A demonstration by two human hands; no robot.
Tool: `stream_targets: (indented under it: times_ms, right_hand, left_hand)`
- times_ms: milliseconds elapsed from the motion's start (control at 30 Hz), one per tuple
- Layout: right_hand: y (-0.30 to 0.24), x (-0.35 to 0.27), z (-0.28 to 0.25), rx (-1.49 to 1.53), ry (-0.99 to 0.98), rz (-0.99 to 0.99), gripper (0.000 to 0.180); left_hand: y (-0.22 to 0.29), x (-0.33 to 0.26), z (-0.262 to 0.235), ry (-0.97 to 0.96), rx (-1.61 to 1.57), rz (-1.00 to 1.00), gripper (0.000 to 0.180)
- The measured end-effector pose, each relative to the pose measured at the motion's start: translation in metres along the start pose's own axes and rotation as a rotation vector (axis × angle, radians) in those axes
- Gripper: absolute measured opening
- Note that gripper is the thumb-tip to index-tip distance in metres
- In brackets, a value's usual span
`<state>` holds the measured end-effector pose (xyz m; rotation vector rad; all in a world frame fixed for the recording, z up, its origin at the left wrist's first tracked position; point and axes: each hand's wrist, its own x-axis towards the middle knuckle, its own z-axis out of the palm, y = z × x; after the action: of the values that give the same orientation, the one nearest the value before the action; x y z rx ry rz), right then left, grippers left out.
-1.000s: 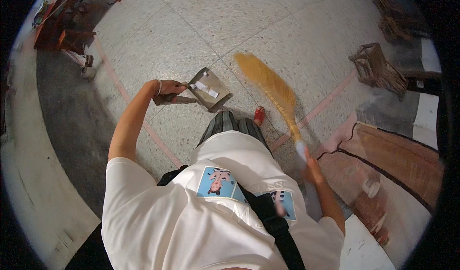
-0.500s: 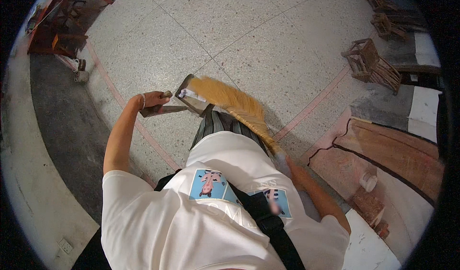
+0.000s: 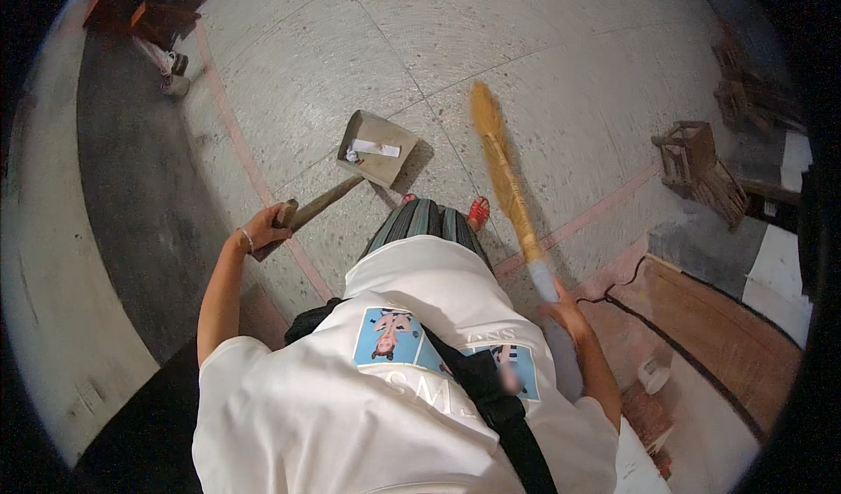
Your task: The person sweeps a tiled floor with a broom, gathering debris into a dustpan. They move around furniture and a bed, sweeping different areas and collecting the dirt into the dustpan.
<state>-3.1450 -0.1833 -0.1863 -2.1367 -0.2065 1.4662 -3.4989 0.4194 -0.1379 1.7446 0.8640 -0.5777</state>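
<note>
Two hands clenched: left hand (image 3: 265, 228) grips dustpan (image 3: 378, 147) handle; right hand (image 3: 563, 312) grips broom (image 3: 505, 175), bristles pointing away.

white short-sleeved shirt (image 3: 350, 406) with blue picture prints, black shoulder strap (image 3: 499, 406), striped dark skirt (image 3: 425, 222), red sandals (image 3: 477, 212).

Left hand (image 3: 265, 228) grips dustpan (image 3: 377, 148); right hand (image 3: 561, 308) holds broom (image 3: 505, 179).

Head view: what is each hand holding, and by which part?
The left hand grips the dustpan by the end of its long handle. The right hand holds the broom near the top of its stick.
</note>
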Motion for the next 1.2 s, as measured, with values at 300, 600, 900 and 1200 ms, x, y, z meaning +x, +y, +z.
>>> stream_targets:
  times_ms: [300,600,900,1200]
  right_hand:
    - [-0.096,0.066,0.06,-0.04,-0.193,-0.056,0.082]
    - [-0.187,0.171,0.162,0.046,-0.491,-0.107,0.081]
    - [-0.343,0.236,0.306,0.368,-0.703,-0.141,0.048]
    - [-0.427,0.342,0.308,-0.274,-0.135,-0.515,0.039]
  left_hand:
    - [-0.053,-0.066,0.079,0.296,-0.674,-0.129,0.027]
    - [-0.074,-0.132,0.13,0.564,-1.26,-0.208,0.024]
    - [-0.179,-0.15,0.198,0.776,-1.486,-0.196,0.026]
    - [-0.203,-0.149,0.222,0.961,-1.882,-0.184,0.015]
